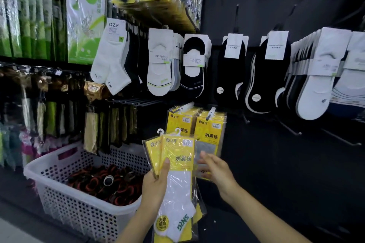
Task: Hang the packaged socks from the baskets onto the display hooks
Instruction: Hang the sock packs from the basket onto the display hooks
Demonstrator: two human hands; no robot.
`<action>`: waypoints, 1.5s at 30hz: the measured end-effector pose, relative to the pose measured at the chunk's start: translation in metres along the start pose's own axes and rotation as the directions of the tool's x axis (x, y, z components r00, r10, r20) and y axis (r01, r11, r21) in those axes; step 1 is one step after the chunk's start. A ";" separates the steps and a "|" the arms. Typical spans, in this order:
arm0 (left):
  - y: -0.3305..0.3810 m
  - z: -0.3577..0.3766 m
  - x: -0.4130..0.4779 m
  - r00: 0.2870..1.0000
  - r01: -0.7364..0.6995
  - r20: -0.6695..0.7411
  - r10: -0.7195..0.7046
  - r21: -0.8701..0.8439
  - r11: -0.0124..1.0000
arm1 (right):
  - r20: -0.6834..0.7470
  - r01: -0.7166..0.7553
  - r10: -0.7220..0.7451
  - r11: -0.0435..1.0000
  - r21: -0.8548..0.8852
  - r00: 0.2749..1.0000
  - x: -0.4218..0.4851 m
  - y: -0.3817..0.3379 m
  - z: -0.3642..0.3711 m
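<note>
My left hand grips a small stack of yellow packaged white socks by its left edge, thumb on the front pack, white plastic hangers at the top. My right hand is just right of the stack, fingers spread toward it, touching the packs hanging behind. Two bunches of the same yellow sock packs hang on low display hooks straight behind the held stack. A white perforated basket stands at the lower left, holding dark red and black rolled items.
White and black low-cut socks hang in a row at mid height, more black ones to the right. Bare metal hooks jut out at the right against a dark wall. Green packs fill the upper left.
</note>
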State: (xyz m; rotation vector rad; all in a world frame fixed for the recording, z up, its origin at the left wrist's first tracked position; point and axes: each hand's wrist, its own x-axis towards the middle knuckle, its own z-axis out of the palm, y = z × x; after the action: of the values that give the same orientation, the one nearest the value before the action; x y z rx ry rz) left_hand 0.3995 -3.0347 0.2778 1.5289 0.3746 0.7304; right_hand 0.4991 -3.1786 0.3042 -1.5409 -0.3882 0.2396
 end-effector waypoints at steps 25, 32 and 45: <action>0.023 -0.029 0.009 0.992 -0.092 -0.077 0.096 0.042 0.995 | -0.410 0.178 -0.219 0.974 -0.138 0.885 0.050 -0.033 -0.028; 0.008 -0.024 0.020 0.994 -0.094 -0.056 0.096 0.049 0.994 | -0.544 0.085 -0.106 0.994 -0.064 0.832 0.091 -0.015 -0.026; -0.008 0.002 0.019 0.994 -0.106 0.033 0.106 0.014 0.994 | -0.409 0.055 -0.048 0.999 0.003 0.911 0.058 0.018 -0.024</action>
State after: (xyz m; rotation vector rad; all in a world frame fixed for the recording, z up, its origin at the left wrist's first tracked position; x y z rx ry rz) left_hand 0.4164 -3.0239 0.2737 1.5828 0.2774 0.7861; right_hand 0.5632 -3.1779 0.2922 -1.5180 -0.0932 -0.1248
